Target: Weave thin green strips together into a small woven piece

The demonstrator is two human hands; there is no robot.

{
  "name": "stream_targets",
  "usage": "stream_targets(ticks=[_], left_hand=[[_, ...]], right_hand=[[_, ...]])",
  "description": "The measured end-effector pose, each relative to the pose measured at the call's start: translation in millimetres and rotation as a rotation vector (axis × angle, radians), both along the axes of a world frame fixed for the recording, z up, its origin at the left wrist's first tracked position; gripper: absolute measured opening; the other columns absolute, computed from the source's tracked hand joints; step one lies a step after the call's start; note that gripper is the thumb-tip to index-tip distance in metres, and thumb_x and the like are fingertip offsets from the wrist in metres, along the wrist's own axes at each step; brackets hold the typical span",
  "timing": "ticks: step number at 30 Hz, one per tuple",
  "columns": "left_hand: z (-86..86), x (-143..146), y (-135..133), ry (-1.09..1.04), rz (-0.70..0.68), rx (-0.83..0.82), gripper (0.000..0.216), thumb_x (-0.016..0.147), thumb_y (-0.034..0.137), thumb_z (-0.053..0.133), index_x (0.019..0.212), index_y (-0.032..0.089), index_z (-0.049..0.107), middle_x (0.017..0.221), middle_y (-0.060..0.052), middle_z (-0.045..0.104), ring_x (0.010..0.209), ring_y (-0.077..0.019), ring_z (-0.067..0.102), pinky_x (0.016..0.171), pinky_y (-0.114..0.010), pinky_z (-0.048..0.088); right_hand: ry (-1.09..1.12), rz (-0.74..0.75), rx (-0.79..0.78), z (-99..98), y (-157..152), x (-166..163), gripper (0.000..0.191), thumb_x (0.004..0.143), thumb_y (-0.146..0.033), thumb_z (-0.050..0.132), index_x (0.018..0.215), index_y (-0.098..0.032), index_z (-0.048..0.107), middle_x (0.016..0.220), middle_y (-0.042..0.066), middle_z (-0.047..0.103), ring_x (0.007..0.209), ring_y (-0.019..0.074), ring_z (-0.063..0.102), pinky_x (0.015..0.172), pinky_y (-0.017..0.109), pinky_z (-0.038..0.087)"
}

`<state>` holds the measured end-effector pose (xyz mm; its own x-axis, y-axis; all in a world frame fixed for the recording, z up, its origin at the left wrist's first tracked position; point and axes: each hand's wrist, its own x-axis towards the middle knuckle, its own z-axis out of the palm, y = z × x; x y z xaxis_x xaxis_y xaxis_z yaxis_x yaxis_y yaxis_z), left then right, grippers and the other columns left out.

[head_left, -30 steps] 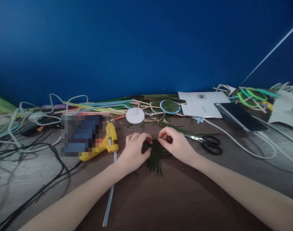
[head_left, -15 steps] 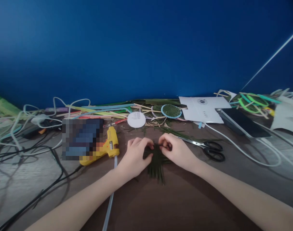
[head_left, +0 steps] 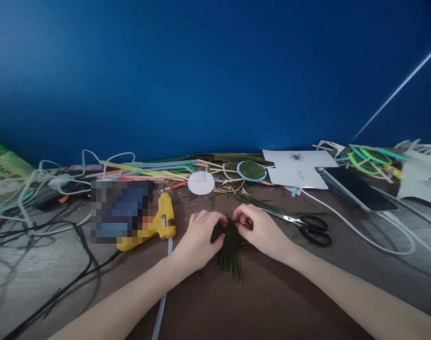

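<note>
A fan-shaped bunch of dark green, grass-like strands (head_left: pixel 230 257) lies on the brown table between my hands, its loose ends spreading toward me. My left hand (head_left: pixel 204 236) curls around the left side of the bunch, with thumb and forefinger against the strands. On the other side, my right hand (head_left: pixel 258 231) pinches the top of the bunch with bent fingers. The strands between the fingertips are dark and partly hidden. Just right of my right hand lie black-handled scissors (head_left: pixel 313 226), blades pointing left. A yellow glue gun (head_left: pixel 165 217) rests left of my left hand.
Behind my hands are a white round card (head_left: pixel 201 182), a blue-rimmed disc with green filling (head_left: pixel 251 171), coloured sticks and a white folded card (head_left: pixel 300 167). A phone (head_left: pixel 360 189) lies right. Tangled cables (head_left: pixel 27 203) and a blurred-out dark device (head_left: pixel 121 208) are left.
The whole view has shifted slightly, so things appear lower. My hands stay at the green strands, with only slight finger movement visible.
</note>
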<state>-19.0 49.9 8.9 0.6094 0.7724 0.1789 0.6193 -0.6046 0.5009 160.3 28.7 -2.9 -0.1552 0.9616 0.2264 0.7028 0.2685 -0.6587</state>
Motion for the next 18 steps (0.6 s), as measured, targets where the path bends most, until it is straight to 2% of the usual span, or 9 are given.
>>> stream_targets(ticks=[18], left_hand=[[-2.9, -1.4, 1.4, -0.038, -0.018, -0.024, 0.022, 0.075, 0.008, 0.054, 0.092, 0.021, 0.051, 0.090, 0.000, 0.058, 0.089, -0.0181, 0.051, 0.082, -0.034, 0.036]], right_hand=[[0.011, 0.003, 0.010, -1.1, 0.9, 0.5, 0.015, 0.070, -0.006, 0.051, 0.074, -0.020, 0.050, 0.060, -0.004, 0.045, 0.061, 0.0125, 0.045, 0.061, 0.027, 0.036]])
